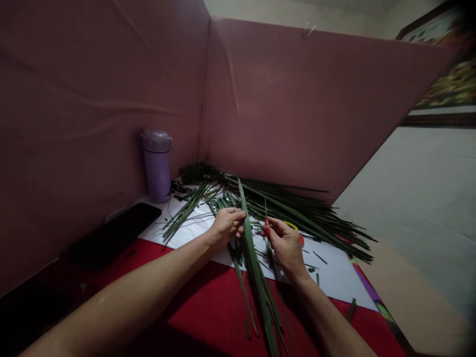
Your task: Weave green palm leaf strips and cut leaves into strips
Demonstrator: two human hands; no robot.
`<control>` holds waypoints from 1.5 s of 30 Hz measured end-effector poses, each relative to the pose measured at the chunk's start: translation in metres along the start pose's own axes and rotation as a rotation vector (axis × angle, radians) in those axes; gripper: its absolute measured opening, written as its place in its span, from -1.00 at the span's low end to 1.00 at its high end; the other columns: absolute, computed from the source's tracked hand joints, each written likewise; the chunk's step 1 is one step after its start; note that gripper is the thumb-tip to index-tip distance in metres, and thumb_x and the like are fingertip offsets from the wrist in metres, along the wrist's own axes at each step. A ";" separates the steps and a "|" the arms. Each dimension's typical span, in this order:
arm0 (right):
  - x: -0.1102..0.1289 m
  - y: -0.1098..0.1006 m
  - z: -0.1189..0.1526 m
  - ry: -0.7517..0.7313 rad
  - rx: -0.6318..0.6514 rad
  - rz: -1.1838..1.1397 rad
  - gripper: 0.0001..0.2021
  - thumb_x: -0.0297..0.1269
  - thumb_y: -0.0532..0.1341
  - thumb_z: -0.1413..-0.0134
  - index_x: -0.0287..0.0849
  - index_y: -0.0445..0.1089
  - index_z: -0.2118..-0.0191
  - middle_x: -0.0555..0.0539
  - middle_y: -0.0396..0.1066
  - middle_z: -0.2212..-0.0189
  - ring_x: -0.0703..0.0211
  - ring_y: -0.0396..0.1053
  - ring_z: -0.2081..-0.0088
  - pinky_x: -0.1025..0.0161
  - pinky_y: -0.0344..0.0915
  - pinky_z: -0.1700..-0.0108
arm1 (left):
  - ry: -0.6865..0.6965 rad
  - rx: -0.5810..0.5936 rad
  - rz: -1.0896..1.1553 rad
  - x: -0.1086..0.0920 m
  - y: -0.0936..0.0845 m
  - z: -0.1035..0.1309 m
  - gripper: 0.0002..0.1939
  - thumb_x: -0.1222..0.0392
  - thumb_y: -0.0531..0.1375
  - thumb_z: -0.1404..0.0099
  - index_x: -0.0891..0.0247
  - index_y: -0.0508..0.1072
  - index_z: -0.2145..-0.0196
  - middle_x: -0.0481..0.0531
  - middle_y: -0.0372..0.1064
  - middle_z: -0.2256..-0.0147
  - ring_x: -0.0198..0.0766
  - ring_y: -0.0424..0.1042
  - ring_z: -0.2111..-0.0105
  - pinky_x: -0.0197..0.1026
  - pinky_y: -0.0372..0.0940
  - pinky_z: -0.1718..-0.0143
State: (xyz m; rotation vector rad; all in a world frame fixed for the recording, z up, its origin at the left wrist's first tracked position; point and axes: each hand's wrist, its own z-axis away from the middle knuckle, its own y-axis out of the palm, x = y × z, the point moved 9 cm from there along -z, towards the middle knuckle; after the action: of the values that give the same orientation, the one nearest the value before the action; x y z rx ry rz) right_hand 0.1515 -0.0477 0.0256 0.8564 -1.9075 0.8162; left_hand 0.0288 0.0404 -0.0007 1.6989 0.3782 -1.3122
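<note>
My left hand (227, 227) pinches a long green leaf (250, 248) near its upper part, and the leaf runs down toward the bottom edge. To the right of it, my right hand (288, 248) is closed round small red-handled scissors (267, 228), their thin tip pointing up and away. The scissors are beside the leaf, with a gap between them. More leaf strips hang or lie under the hands. Behind them, a large pile of long green leaves (297, 206) spreads to the right over a white sheet (334, 277).
A purple tumbler (158, 171) stands at the back left, near a dark flat object (137, 223). Cut leaf bits and a bundle of narrow strips (188, 210) lie on the white sheet. A red cloth (208, 307) covers the near side. Pink panels (290, 109) rise behind.
</note>
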 end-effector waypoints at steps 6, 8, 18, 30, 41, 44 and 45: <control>0.015 -0.006 -0.001 -0.288 0.007 0.659 -0.66 -0.39 0.04 -0.04 -0.16 0.39 0.06 -0.18 0.45 0.17 0.00 0.38 0.17 0.12 0.24 0.16 | 0.011 -0.025 -0.020 0.000 -0.002 0.000 -0.81 0.22 0.21 -0.06 0.31 0.25 0.56 -0.15 0.09 0.72 -0.48 0.11 0.77 -0.39 -0.03 0.76; 0.015 -0.003 -0.001 -0.295 0.035 0.795 -0.58 -0.50 0.00 0.01 -0.18 0.36 0.02 -0.18 0.45 0.21 0.03 0.38 0.19 0.18 0.23 0.20 | 0.004 -0.018 -0.016 0.000 -0.001 0.000 -0.81 0.23 0.19 -0.08 0.31 0.25 0.57 -0.15 0.08 0.74 -0.48 0.11 0.78 -0.38 -0.02 0.76; 0.031 0.009 0.004 -0.174 0.109 0.328 -0.77 -0.22 0.09 -0.10 -0.12 0.48 0.27 -0.10 0.43 0.34 0.10 0.33 0.30 0.23 0.20 0.28 | 0.034 -0.013 0.007 -0.006 0.000 0.002 -0.76 0.15 0.23 -0.07 0.33 0.27 0.57 -0.13 0.13 0.76 -0.46 0.13 0.78 -0.38 0.00 0.74; 0.002 0.047 0.026 0.328 0.338 -0.300 -0.75 -0.10 0.28 0.13 -0.21 0.40 0.44 0.02 0.39 0.56 0.35 0.18 0.62 0.39 0.10 0.57 | 0.152 -0.026 0.021 -0.016 0.000 0.003 -0.77 0.15 0.25 -0.06 0.35 0.31 0.51 -0.09 0.22 0.67 -0.44 0.21 0.75 -0.37 0.10 0.74; 0.008 0.038 0.020 0.217 0.233 -0.229 -0.76 -0.11 0.27 0.14 -0.21 0.38 0.49 0.00 0.38 0.56 0.28 0.24 0.54 0.35 0.16 0.50 | 0.113 0.037 -0.089 -0.010 0.010 0.008 -0.74 0.18 0.30 0.04 0.35 0.28 0.57 -0.09 0.23 0.66 -0.45 0.22 0.72 -0.37 0.14 0.69; 0.004 0.042 0.023 0.298 0.251 -0.299 -0.75 -0.12 0.31 0.18 -0.22 0.36 0.50 0.03 0.35 0.59 0.32 0.21 0.57 0.38 0.12 0.54 | 0.116 0.027 -0.095 -0.011 0.010 0.010 -0.74 0.19 0.31 0.04 0.35 0.28 0.58 -0.12 0.20 0.68 -0.46 0.21 0.72 -0.38 0.13 0.69; 0.002 0.044 0.025 0.335 0.272 -0.341 -0.75 -0.12 0.31 0.19 -0.22 0.36 0.49 0.03 0.35 0.58 0.32 0.22 0.57 0.38 0.12 0.54 | 0.117 0.035 -0.095 -0.011 0.012 0.010 -0.75 0.18 0.30 0.03 0.35 0.29 0.58 -0.12 0.20 0.69 -0.46 0.20 0.73 -0.38 0.13 0.69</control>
State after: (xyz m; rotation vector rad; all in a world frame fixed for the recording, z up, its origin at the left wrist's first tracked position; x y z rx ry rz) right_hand 0.1039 -0.0436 0.0085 1.0964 -1.3315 0.9507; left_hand 0.0269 0.0290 0.0144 1.8116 0.5123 -1.2973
